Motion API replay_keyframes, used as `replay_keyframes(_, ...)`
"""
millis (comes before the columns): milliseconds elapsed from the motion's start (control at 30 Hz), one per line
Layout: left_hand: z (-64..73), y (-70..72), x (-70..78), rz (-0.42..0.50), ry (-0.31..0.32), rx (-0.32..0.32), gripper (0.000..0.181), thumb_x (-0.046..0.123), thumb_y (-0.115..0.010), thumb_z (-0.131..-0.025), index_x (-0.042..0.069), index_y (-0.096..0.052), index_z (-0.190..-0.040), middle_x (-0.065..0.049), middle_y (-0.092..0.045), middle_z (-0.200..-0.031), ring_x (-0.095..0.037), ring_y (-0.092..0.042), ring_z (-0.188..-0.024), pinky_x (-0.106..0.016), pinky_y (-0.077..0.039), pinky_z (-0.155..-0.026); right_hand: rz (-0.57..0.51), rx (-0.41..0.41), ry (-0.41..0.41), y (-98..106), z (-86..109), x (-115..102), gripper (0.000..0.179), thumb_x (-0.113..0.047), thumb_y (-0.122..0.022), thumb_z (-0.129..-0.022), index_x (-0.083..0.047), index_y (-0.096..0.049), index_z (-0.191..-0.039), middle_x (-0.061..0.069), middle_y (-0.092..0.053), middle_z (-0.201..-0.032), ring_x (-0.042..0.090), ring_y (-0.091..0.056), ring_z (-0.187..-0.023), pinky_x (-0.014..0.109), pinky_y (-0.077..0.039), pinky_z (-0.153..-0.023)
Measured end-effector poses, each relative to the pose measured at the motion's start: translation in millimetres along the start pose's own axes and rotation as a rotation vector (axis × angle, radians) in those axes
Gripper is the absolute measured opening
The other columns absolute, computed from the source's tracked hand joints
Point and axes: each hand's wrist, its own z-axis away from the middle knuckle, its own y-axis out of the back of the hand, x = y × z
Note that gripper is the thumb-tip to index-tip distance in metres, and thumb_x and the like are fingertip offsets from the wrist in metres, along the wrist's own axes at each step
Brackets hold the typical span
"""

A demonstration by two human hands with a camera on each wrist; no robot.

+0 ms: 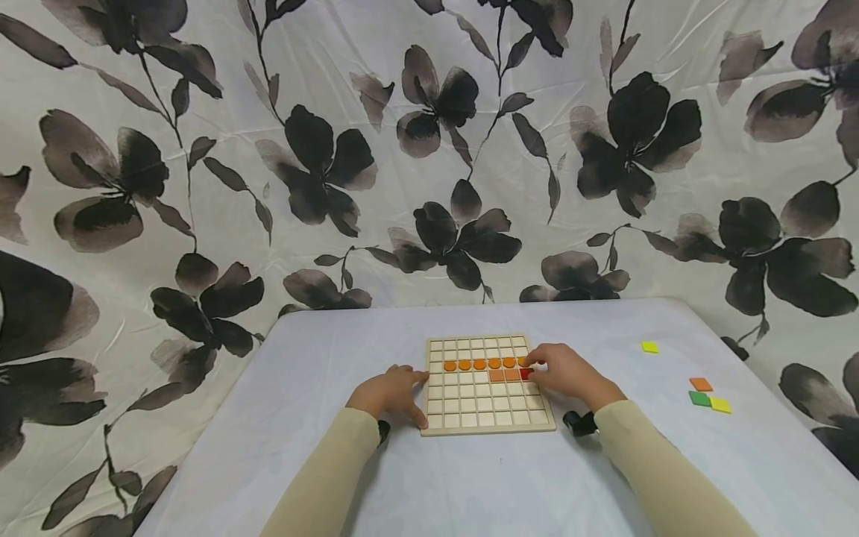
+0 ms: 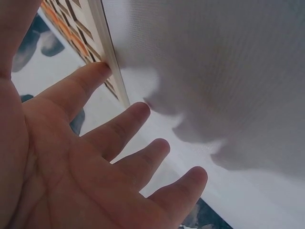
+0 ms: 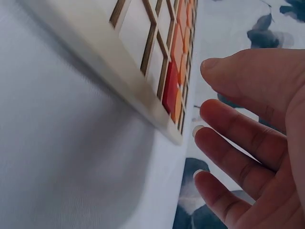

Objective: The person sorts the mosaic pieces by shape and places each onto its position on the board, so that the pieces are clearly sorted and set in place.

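A pale wooden grid board [image 1: 470,411] lies flat on the table. One row carries several orange discs [image 1: 479,365]. Below its right end sit two orange squares [image 1: 504,376] and a red square [image 1: 526,374], side by side in their cells. My left hand [image 1: 391,391] rests along the board's left edge, its fingers spread and touching the frame in the left wrist view. Over the right edge is my right hand [image 1: 567,372], fingertips close by the red square and the last disc. Its thumb and fingers [image 3: 233,122] are apart with nothing between them in the right wrist view.
On the table's right lie loose square tiles: a yellow one [image 1: 649,347] farther back, then an orange one [image 1: 701,384], a green one [image 1: 699,399] and another yellow one [image 1: 721,405] grouped together. A flower-patterned cloth [image 1: 376,261] hangs behind the white-covered table [image 1: 483,485].
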Motion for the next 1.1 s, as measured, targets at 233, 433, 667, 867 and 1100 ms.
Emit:
replay_keyframes(233,-0.9,0.0,0.1,-0.007,0.005,-0.009,0.096,0.045,-0.089,-0.062,0.024,-0.046,-0.145,-0.009,-0.042,-0.151,-0.033,-0.031,-0.144,-0.056,-0.036,-0.110,0.005,-0.013,-0.038,4,8.7,12,0.020,-0.016,-0.067,-0.088,-0.013,-0.072,-0.108,0.005,-0.068,-0.114,0.027,-0.061,-0.109,0.049,-0.049,-0.096)
replay_keyframes(433,-2.1,0.3,0.6,-0.034,-0.004,-0.009,0.096,0.046,-0.089,-0.062,0.024,-0.047,-0.145,-0.008,-0.042,-0.151,-0.032,-0.034,-0.142,-0.055,-0.038,-0.109,0.012,-0.011,-0.056,9,18.9,22,0.022,-0.018,-0.067,-0.089,-0.012,-0.071,-0.109,0.006,-0.068,-0.113,0.028,-0.060,-0.109,0.049,-0.050,-0.096)
replay_keyframes(667,-0.9,4.3,0.6,-0.047,-0.006,-0.024,0.096,0.049,-0.088,-0.062,0.025,-0.046,-0.145,-0.008,-0.041,-0.152,-0.031,-0.032,-0.143,-0.054,-0.037,-0.110,0.040,0.005,-0.056,20,33.2,37,0.023,-0.017,-0.068,-0.089,-0.011,-0.071,-0.110,0.007,-0.068,-0.112,0.030,-0.060,-0.107,0.050,-0.050,-0.095)
replay_keyframes(867,-2.4,5.9,-1.2,-0.033,-0.006,-0.020,0.092,0.049,-0.086,-0.065,0.026,-0.046,-0.145,-0.009,-0.038,-0.154,-0.033,-0.026,-0.146,-0.058,-0.034,-0.111,0.054,0.019,-0.070,29,45.0,48,0.023,-0.017,-0.068,-0.088,-0.010,-0.071,-0.109,0.008,-0.068,-0.110,0.030,-0.060,-0.105,0.051,-0.050,-0.092)
replay_keyframes(1100,-6.5,4.5,-5.2,-0.010,0.019,-0.008,0.083,0.048,-0.084,-0.068,0.029,-0.051,-0.142,-0.009,-0.040,-0.153,-0.034,-0.023,-0.148,-0.061,-0.031,-0.111,0.073,0.034,-0.068,42,57.8,61,0.024,-0.017,-0.068,-0.088,-0.009,-0.070,-0.110,0.008,-0.068,-0.110,0.030,-0.060,-0.104,0.051,-0.051,-0.090)
